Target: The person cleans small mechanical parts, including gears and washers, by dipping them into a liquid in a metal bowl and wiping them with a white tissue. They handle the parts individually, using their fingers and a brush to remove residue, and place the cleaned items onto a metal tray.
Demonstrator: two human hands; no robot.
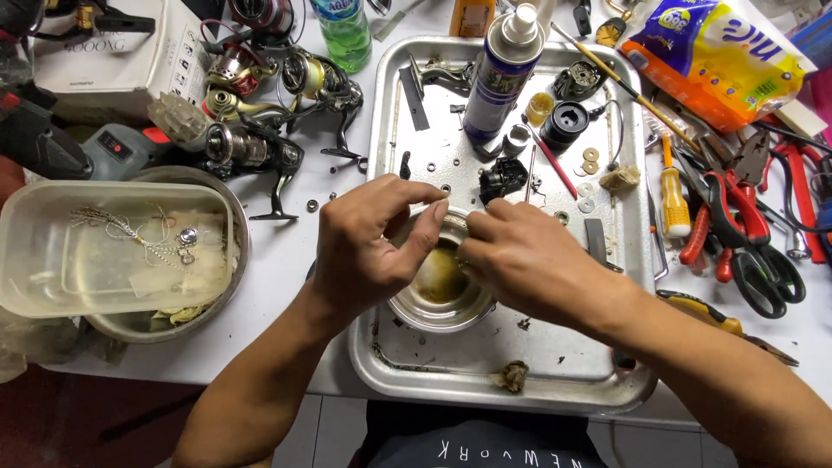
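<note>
Left hand (368, 247) and right hand (520, 260) meet over small steel bowl (440, 295) on metal tray (503, 368), fingertips pinched together on tiny part, hidden from us. We judge cleaning step; next needs steady grip above bowl's murky liquid.

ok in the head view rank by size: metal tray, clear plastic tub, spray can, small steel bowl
1. rectangular metal tray
2. clear plastic tub
3 and 4. Blue spray can and small steel bowl: unsure, hands partly cover the bowl.
</note>
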